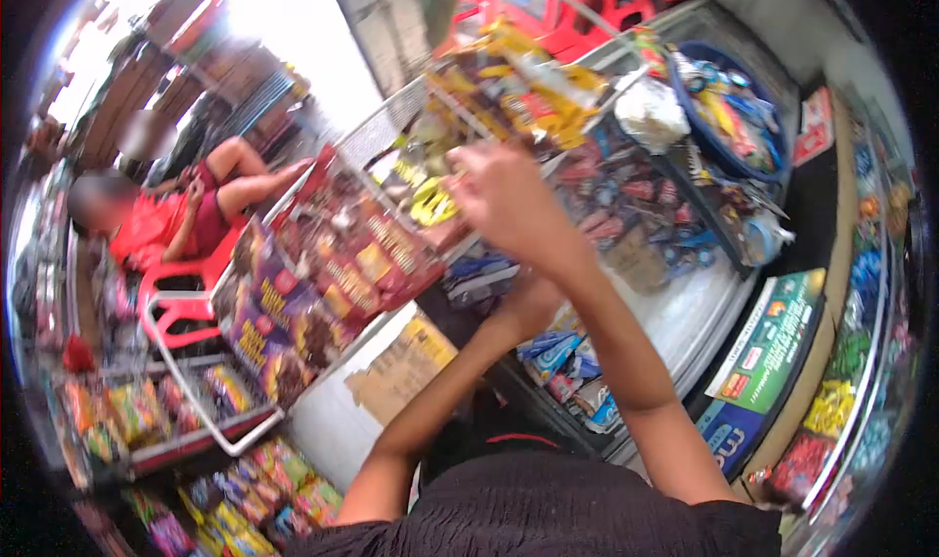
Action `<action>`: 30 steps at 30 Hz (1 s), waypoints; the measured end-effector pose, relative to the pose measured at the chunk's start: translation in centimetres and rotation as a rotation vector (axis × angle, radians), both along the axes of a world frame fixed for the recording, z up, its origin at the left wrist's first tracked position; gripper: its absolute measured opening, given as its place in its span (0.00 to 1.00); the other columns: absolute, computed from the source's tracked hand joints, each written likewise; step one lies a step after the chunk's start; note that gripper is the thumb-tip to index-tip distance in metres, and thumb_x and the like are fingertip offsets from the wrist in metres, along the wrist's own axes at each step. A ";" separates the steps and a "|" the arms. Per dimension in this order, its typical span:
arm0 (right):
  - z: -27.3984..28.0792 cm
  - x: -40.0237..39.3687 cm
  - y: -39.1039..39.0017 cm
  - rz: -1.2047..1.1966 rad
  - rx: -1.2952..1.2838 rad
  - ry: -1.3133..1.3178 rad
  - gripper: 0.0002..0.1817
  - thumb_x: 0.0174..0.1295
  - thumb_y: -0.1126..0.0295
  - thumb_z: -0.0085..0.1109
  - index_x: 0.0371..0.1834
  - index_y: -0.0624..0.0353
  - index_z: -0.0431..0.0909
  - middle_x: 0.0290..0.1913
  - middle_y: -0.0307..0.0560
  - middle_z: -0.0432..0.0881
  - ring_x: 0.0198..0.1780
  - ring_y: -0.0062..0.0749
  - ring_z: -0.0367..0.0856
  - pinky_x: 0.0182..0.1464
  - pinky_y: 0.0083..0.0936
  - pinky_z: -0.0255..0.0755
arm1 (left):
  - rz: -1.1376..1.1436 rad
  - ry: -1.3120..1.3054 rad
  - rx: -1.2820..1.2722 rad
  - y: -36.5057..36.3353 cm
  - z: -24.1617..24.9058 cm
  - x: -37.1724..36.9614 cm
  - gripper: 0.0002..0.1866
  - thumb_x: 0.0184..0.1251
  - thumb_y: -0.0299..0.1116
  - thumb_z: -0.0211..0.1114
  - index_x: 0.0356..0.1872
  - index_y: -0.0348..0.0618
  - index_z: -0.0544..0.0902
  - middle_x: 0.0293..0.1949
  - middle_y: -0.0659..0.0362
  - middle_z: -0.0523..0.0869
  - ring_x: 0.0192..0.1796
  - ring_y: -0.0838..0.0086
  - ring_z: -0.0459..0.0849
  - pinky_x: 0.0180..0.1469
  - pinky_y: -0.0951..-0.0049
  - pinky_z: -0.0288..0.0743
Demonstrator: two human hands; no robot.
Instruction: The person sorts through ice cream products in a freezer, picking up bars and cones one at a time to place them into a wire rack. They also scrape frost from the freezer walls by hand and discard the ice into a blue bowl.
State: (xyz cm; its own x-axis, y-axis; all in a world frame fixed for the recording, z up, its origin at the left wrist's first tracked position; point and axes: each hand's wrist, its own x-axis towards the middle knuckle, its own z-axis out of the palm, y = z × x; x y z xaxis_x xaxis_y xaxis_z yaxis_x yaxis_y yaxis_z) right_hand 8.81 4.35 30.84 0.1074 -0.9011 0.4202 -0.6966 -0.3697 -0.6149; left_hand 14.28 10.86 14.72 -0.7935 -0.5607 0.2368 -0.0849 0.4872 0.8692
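Observation:
Both my arms reach forward over a display of packaged snacks. My right hand (509,205) is raised near a yellow-and-black packet (430,203) and below yellow packets (558,92); its fingers are blurred by motion. Lower down, my left hand (536,308) lies partly behind my right forearm, its fingers hidden. To the left stand red-brown packets (377,254) and purple packets (274,293). Blue packets (562,356) lie in a tray under my arms.
A person in red (161,220) sits on a red chair (181,308) at the left. A blue basket (682,97) of small packets stands at the upper right. A green box (773,337) lies at the right, beside a glass-fronted shelf. A white metal rack frame (220,440) juts out at lower left.

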 end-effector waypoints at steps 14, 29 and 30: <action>2.4 -3.6 3.9 -0.025 -0.010 -0.163 0.07 0.57 0.76 0.56 0.37 0.62 0.82 0.35 0.48 0.84 0.34 0.33 0.83 0.35 0.24 0.73 | -0.411 0.101 0.522 -0.6 6.4 0.5 0.17 0.66 0.36 0.56 0.50 0.36 0.78 0.49 0.49 0.82 0.57 0.60 0.77 0.62 0.62 0.67; 3.3 -0.7 2.9 0.103 -0.049 -0.114 0.16 0.59 0.70 0.55 0.50 0.64 0.76 0.44 0.56 0.82 0.43 0.46 0.82 0.46 0.33 0.74 | 0.206 0.004 -0.420 0.8 -0.1 -2.2 0.20 0.66 0.38 0.56 0.55 0.37 0.74 0.44 0.55 0.81 0.50 0.67 0.80 0.55 0.60 0.70; 3.6 -1.7 4.9 0.070 -0.116 -0.154 0.16 0.61 0.69 0.54 0.50 0.64 0.75 0.42 0.55 0.82 0.44 0.49 0.81 0.49 0.36 0.72 | 0.135 0.285 0.106 0.7 -0.1 -3.0 0.20 0.67 0.40 0.55 0.55 0.38 0.74 0.46 0.54 0.81 0.51 0.66 0.80 0.56 0.60 0.70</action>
State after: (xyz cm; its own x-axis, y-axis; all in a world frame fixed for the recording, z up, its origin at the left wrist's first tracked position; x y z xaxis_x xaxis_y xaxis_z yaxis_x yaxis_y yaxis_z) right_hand 7.10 9.25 34.39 0.0948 -0.8384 0.5368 -0.5677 -0.4885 -0.6626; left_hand 11.28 11.54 14.63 -0.6203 -0.6896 0.3736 0.1115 0.3940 0.9123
